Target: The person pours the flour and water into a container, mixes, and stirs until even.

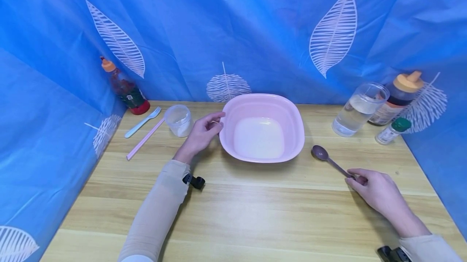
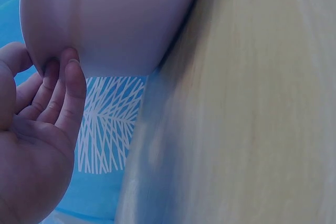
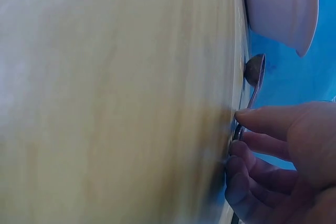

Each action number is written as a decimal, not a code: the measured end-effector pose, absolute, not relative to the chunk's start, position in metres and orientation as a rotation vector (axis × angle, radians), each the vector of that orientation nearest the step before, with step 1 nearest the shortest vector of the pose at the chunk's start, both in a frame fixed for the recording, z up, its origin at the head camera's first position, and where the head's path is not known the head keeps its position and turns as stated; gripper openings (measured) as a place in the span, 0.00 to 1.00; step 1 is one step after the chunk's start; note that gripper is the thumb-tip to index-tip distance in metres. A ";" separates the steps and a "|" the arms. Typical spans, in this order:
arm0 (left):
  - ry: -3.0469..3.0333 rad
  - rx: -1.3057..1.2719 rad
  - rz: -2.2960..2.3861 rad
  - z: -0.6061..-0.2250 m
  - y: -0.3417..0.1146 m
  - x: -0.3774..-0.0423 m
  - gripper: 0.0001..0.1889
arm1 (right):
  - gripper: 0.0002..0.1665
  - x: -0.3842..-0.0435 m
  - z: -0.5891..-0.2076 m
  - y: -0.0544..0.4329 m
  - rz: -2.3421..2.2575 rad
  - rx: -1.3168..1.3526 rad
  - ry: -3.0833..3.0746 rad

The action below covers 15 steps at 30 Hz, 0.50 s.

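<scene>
A pink plastic basin (image 1: 260, 152) stands at the back middle of the wooden table, with a little white content or pale bottom showing inside. My left hand (image 1: 200, 134) holds its left rim; in the left wrist view the thumb lies over the rim and the fingers (image 2: 73, 85) curl beneath it. To the right lies a brown spoon (image 1: 321, 153), bowl toward the basin. The end of its handle is between the thumb and fingers of my right hand (image 1: 377, 191), which pinches it low at the tabletop. In the right wrist view the spoon bowl (image 3: 254, 70) rests near the table surface.
Left of the basin are a clear cup (image 1: 178, 120), a pink straw (image 1: 146, 138), a pale blue fork (image 1: 142, 123) and a red sauce bottle (image 1: 127, 89). At the back right stand a glass of water (image 1: 355, 112), a dark sauce bottle (image 1: 395, 97) and a green-capped jar (image 1: 392, 132).
</scene>
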<state>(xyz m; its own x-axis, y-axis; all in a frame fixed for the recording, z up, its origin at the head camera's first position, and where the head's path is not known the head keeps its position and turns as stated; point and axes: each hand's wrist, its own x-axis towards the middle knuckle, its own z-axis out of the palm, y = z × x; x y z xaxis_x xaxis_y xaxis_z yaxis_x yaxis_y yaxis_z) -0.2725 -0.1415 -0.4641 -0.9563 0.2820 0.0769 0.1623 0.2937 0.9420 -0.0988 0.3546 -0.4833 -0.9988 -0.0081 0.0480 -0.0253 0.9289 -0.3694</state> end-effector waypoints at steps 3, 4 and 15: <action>2.439 0.414 1.760 -0.463 -0.141 -0.272 0.23 | 0.17 -0.098 -0.482 0.355 0.583 0.031 -3.039; 2.440 0.413 1.759 -0.462 -0.141 -0.272 0.23 | 0.17 -0.098 -0.482 0.356 0.582 0.034 -3.041; 2.425 0.424 1.758 -0.464 -0.142 -0.271 0.23 | 0.17 -0.103 -0.466 0.353 0.660 0.078 -2.906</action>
<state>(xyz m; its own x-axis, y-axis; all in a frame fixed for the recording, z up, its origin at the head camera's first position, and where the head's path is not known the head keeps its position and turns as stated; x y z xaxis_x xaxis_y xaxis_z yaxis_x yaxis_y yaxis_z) -0.2714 -0.1416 -0.4639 -0.9540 0.2916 0.0694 0.1566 0.2875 0.9449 -0.1027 0.3529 -0.4656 -0.9858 -0.0154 0.1670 -0.0860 0.9013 -0.4246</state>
